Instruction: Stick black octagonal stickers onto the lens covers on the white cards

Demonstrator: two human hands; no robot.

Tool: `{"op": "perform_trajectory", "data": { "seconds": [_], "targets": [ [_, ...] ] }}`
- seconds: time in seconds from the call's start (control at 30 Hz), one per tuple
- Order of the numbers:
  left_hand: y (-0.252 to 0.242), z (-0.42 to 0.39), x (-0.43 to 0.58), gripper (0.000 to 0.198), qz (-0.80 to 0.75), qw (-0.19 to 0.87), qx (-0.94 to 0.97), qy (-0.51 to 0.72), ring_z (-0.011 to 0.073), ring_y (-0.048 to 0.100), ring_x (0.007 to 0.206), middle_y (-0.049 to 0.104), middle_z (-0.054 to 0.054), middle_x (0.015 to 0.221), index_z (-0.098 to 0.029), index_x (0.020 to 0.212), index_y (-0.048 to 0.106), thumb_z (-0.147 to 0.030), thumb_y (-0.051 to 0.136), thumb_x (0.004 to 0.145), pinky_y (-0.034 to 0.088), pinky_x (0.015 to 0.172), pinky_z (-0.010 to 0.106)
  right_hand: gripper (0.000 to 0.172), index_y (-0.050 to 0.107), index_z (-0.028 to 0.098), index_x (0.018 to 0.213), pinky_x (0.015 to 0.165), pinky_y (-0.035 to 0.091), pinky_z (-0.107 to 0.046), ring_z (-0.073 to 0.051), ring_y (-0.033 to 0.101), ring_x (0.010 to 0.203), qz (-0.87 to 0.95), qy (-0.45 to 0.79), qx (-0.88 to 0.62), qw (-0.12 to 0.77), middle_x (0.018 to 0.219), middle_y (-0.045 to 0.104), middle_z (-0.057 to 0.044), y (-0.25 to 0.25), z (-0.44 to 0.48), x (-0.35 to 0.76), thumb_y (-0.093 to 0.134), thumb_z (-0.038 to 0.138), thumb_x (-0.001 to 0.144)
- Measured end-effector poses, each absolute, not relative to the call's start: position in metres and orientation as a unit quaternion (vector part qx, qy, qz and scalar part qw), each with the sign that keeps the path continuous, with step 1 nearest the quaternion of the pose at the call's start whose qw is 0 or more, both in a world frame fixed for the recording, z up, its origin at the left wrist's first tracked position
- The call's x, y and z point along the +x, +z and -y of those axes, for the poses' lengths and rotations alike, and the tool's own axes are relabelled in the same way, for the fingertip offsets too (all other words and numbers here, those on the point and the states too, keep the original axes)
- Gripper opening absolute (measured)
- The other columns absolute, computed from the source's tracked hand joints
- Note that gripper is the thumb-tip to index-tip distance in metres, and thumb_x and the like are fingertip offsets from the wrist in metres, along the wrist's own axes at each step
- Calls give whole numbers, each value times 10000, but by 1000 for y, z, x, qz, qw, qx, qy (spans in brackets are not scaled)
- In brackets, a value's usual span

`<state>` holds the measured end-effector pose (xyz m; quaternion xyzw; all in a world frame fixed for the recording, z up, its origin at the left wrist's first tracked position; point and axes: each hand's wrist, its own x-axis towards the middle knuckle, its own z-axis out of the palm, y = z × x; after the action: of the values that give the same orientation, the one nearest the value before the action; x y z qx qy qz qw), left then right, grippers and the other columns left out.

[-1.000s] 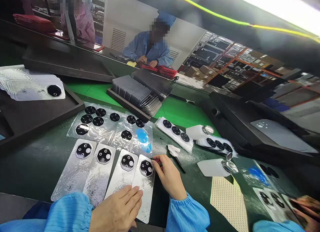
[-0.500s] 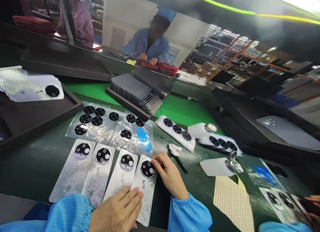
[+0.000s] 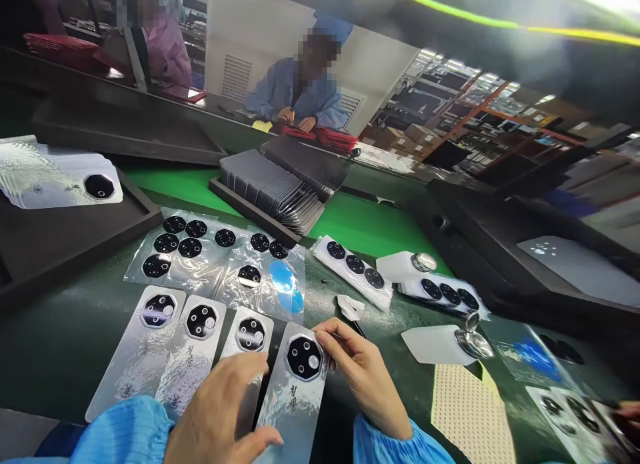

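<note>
Several silver phone back covers lie side by side at the near edge of the dark bench, each with a black octagonal camera plate. The rightmost cover is raised off the bench, held between both hands. My left hand grips its lower left edge, with the thumb underneath. My right hand pinches its upper right edge beside the camera plate. The neighbouring cover lies partly under my left fingers.
Clear film sheets with black octagonal plates lie behind the covers. White strips of plates, a dotted card, a metal-capped bottle and a tray of dark panels stand around. Two people work across the bench. Another person's hand is at far right.
The rightmost cover has been lifted off the bench and tilted toward me. My left hand went from lying flat on it to gripping its edge.
</note>
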<state>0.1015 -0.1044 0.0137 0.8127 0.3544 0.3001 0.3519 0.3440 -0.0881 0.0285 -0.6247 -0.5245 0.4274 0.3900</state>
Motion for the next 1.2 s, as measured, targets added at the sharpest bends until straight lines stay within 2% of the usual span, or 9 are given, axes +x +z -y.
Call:
{"op": "perform_trajectory", "data": {
  "seconds": [0.07,0.1,0.2,0.27,0.4,0.63,0.8,0.97,1.2],
  "targets": [
    [15,98,98,788,-391,528,695,290,253,642,1134,542,149,1379,-236,1452,243,-365,727,844,583,914,372,349,636,190,814,501,411,-225,-119,494,584,529,457,-594,398,721,564,-1,40,89,328,586,527,890],
    [16,95,95,827,-378,609,640,276,243,657,1109,537,145,1386,-257,1474,197,-334,726,842,589,903,371,343,632,192,821,502,420,-226,-120,506,587,538,474,-576,392,735,571,-2,45,88,319,571,519,903],
    [13,91,83,716,-339,714,555,259,222,629,1168,563,101,1380,-282,1490,212,-243,624,905,532,1009,414,295,644,203,883,612,472,-256,-143,564,668,611,468,-543,335,789,620,-12,51,74,301,530,470,939],
    [5,93,72,687,-371,689,563,267,236,556,1272,548,89,1410,-288,1499,226,-220,589,919,457,1088,462,240,651,220,981,713,483,-291,-162,596,741,669,391,-557,298,837,650,-15,51,52,297,514,414,951],
    [-21,100,49,760,-433,622,589,280,286,433,1378,414,157,1514,-244,1539,122,-232,574,927,415,1099,510,167,629,257,1050,754,471,-308,-178,613,850,719,222,-619,223,985,630,-18,43,-2,293,606,274,885],
    [-18,96,33,686,-445,604,586,307,249,434,1382,423,120,1516,-260,1520,146,-244,528,951,438,1106,446,352,572,231,951,599,386,-250,-139,556,708,731,211,-626,174,846,565,32,24,-43,272,795,172,685],
    [-7,89,31,666,-445,606,576,321,246,503,1329,465,126,1481,-262,1518,147,-230,500,955,461,1079,485,345,489,225,852,548,347,-236,-125,529,662,733,202,-630,155,841,537,38,19,-45,271,776,165,671],
    [2,80,27,619,-463,618,541,334,241,505,1323,504,99,1447,-240,1454,292,-237,558,894,434,1109,456,268,461,231,922,690,452,-300,-190,579,826,756,158,-613,168,969,541,-14,11,-33,267,653,150,753],
    [14,76,24,639,-443,650,518,337,203,532,1286,531,67,1421,-241,1470,243,-213,534,902,441,1099,420,374,506,203,1134,907,496,-435,-279,562,1064,781,134,-574,205,1144,502,-106,-3,-15,265,587,93,786]
  ]
}}
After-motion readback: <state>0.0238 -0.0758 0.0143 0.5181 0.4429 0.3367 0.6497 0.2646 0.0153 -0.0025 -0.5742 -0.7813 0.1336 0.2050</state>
